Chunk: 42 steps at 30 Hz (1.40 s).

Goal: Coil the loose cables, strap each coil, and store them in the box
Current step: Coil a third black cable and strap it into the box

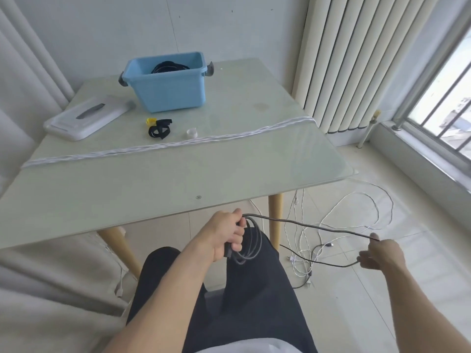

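Left hand: fingers gripping dark cable coils, at 6 o'clock below tabletop edge.
Right hand: fingers pinching cable's loose run, at 4 o'clock.
Box: sitting at 12 o'clock, holding coils.

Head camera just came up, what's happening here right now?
A seated person is coiling a dark cable: the left hand holds several finished loops, the right hand draws in the slack. A blue box on the table already holds a black coil. Straps lie unused; white cables remain on the floor.
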Available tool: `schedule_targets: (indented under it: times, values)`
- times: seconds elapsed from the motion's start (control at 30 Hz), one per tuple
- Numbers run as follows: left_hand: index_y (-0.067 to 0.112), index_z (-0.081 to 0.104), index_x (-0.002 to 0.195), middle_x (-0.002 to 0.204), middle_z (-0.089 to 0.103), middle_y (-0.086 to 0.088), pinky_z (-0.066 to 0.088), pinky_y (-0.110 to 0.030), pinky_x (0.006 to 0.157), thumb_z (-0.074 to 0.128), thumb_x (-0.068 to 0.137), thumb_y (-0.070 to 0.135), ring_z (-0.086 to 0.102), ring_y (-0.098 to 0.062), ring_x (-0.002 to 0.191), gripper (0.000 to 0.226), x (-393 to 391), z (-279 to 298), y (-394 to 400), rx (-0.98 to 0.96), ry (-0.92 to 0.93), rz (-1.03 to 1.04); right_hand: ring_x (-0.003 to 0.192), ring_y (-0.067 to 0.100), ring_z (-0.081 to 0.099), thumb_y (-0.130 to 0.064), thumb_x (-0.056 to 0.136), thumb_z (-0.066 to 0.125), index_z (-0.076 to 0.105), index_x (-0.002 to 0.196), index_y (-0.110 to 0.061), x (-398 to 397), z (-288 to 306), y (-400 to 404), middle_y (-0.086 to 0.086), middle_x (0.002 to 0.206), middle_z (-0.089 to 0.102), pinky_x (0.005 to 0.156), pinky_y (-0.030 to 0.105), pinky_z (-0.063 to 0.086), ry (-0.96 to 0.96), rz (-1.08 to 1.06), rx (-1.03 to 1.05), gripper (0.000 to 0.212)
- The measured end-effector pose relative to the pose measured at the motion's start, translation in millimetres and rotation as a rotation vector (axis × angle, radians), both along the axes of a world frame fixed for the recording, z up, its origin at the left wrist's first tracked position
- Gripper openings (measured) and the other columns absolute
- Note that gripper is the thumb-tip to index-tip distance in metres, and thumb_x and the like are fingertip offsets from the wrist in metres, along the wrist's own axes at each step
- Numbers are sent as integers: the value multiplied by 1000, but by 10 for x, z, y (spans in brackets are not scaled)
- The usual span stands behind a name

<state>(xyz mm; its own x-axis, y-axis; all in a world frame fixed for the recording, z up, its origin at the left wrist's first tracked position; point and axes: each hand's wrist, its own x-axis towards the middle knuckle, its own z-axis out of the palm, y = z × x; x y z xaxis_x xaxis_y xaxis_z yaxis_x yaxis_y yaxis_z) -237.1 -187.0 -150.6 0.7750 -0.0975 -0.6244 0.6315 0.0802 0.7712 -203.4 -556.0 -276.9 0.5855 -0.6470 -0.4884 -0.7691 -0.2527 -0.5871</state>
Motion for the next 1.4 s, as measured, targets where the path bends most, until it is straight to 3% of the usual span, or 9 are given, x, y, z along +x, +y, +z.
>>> schedule_targets:
  times: [0.13, 0.33, 0.43, 0.73, 0.83, 0.97, 1.2, 1.33, 1.4]
  values:
    - [14, 44, 73, 55, 23, 3, 25, -23, 44, 36, 107, 26, 20, -11, 39, 36, 70, -177, -181, 0, 33, 51, 109, 46, 54, -36, 106, 29, 58, 110, 8, -50, 87, -105, 28, 101, 60, 93, 44, 43, -110, 20, -148, 53]
    - [10, 51, 79, 50, 40, 2, 41, -24, 45, 41, 106, 27, 36, -13, 41, 33, 213, -367, -403, 49, 100, -45, 108, 38, 47, -36, 104, 24, 44, 130, -4, -42, 233, -326, 24, 130, 53, 93, 43, 36, -268, 8, -151, 45]
    - [9, 52, 80, 50, 42, 2, 40, -24, 44, 42, 106, 26, 37, -13, 40, 32, 268, -451, -524, 77, 132, -84, 130, 37, 43, -42, 103, 24, 30, 147, -10, -32, 235, -464, 14, 150, 40, 107, 45, 33, -298, -9, -148, 55]
    - [11, 48, 75, 51, 21, 6, 18, -22, 41, 41, 106, 28, 14, -11, 41, 35, 329, -485, -764, 135, 175, -237, 105, 18, 55, -34, 101, 32, 62, 105, -17, 45, 653, -770, 16, 110, 71, 84, 17, 37, -703, -244, -346, 35]
    - [13, 46, 74, 53, 19, 5, 16, -22, 40, 39, 106, 28, 13, -10, 41, 36, 320, -460, -829, 117, 181, -258, 100, 27, 61, -35, 95, 43, 67, 102, -12, 115, 816, -897, 11, 82, 72, 83, 34, 45, -429, 23, -392, 34]
    - [20, 38, 65, 53, 17, 6, 13, -23, 40, 35, 103, 24, 10, -11, 41, 38, 286, -411, -772, 89, 167, -227, 73, 18, 62, -27, 93, 61, 75, 89, -15, 96, 797, -690, 10, 61, 71, 61, 27, 40, -48, 482, -239, 19]
    - [25, 29, 57, 51, 15, 5, 17, -26, 44, 42, 96, 28, 9, -14, 44, 41, 174, -268, -492, 48, 84, -115, 60, 19, 63, -43, 91, 69, 81, 79, -11, -13, 616, -201, 0, 58, 44, 61, 26, 49, 530, 797, -29, 37]
    - [22, 34, 58, 45, 18, 7, 23, -22, 38, 39, 97, 26, 14, -12, 35, 40, 107, -314, -314, -245, 127, 259, 65, 22, 58, -15, 79, 76, 77, 82, -8, -104, 607, 221, 7, 71, 54, 66, 32, 61, 583, 906, -8, 8]
    - [19, 36, 60, 44, 22, 6, 25, -21, 39, 34, 97, 23, 18, -13, 33, 37, 82, -353, -194, -410, 177, 602, 63, 25, 70, -4, 80, 55, 70, 99, -12, -142, 599, 480, 7, 71, 70, 68, 33, 62, 592, 989, -35, 25]
